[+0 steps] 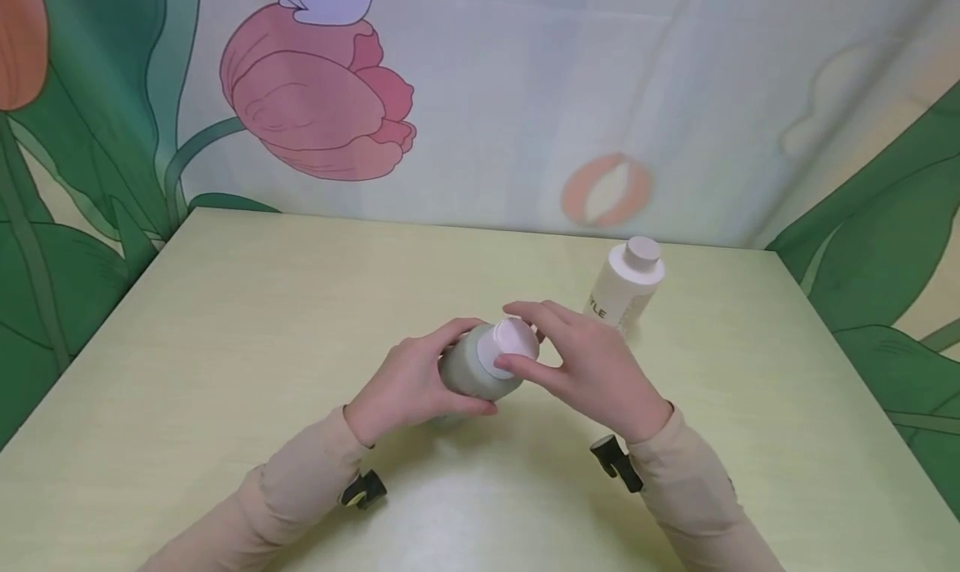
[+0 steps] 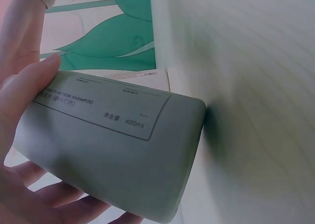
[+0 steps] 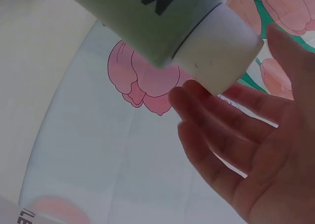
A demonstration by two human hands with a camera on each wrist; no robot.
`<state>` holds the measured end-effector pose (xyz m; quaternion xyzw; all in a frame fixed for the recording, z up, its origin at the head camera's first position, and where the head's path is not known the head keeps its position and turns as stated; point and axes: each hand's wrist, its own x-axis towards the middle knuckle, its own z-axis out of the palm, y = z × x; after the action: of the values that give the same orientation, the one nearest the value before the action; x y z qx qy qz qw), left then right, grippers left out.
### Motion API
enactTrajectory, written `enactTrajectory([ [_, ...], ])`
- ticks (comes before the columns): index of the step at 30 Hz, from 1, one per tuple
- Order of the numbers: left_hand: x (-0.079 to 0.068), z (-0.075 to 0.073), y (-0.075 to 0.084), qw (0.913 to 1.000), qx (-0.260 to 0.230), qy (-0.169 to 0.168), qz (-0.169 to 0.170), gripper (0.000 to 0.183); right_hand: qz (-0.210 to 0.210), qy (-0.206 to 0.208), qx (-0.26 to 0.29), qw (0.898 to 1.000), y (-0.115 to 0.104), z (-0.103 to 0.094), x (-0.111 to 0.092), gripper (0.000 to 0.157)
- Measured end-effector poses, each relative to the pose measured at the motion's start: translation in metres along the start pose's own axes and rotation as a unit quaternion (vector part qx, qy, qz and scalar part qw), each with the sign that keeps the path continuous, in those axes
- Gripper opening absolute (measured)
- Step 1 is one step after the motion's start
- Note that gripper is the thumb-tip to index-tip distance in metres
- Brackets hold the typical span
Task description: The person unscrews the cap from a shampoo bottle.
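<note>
My left hand (image 1: 408, 382) grips a grey-green shampoo bottle (image 1: 467, 370) around its body, thumb on one side and fingers on the other. It is held tilted, with its white cap (image 1: 517, 338) pointing up and to the right. In the left wrist view, the label on the shampoo bottle (image 2: 118, 145) shows "SHAMPOO" and "400ml", and its base is close to the table. Around the cap, my right hand (image 1: 592, 363) spreads its thumb and loosely bent fingers. The right wrist view shows the thumb apart from the cap (image 3: 221, 51), with fingertips right at its edge.
A white bottle (image 1: 626, 282) with a white cap and dark lettering stands upright behind my right hand. The pale yellow-green table (image 1: 300, 297) ends at a curtain (image 1: 495, 122) printed with tulips and leaves. Small black wrist cameras hang under both beige sleeves (image 1: 300, 472).
</note>
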<state>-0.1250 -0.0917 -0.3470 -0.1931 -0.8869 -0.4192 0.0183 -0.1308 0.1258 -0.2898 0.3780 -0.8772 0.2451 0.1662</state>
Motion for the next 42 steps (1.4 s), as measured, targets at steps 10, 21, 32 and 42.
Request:
enactTrajectory([
  [10, 0.006, 0.0, 0.001, 0.9997, 0.012, 0.004, 0.021, 0.075, -0.032, -0.025, -0.021, 0.999, 0.002, -0.009, 0.0, 0.048],
  [21, -0.001, 0.003, 0.002, 0.9997, 0.02, 0.011, -0.005, 0.075, -0.008, -0.014, -0.05, 0.999, -0.001, -0.005, -0.003, 0.04],
  [32, -0.001, 0.008, 0.001, 0.9994, 0.02, 0.027, 0.007, 0.075, 0.023, -0.014, -0.089, 0.996, -0.005, -0.011, -0.006, 0.054],
  [42, -0.002, 0.006, 0.001, 0.9992, 0.022, 0.033, 0.005, 0.075, -0.063, -0.011, -0.103, 0.993, -0.004, -0.007, -0.006, 0.041],
])
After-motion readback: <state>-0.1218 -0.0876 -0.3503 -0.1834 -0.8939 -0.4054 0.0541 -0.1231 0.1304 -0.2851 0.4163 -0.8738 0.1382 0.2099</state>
